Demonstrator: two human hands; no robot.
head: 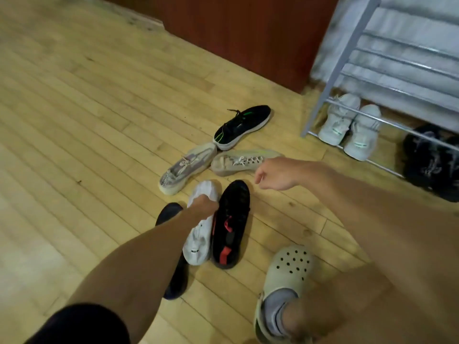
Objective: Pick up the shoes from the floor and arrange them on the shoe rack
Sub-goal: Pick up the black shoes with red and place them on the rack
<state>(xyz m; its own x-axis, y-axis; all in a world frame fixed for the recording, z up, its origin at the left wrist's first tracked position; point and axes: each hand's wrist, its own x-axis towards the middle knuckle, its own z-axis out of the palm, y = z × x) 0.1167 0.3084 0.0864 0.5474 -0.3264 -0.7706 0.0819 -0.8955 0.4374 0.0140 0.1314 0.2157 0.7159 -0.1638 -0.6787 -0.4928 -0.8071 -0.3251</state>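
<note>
Progress was judged early: a white pair (350, 126) and a dark pair (432, 160) were seen on the shoe rack (347, 58) bottom tier, six shoes remained on the floor (74, 120) beside it, left hand (203, 203) fingers closed on the white sneaker (201, 224), right hand (275, 173) loosely curled, empty.

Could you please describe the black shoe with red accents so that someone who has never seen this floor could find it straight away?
On the wooden floor left of the metal shoe rack, find the cluster of loose shoes. The black shoe with red accents lies nearest the viewer, beside the white shoe under the left hand. Unlike the black shoe with green stripes farther back, its markings are red.
</note>
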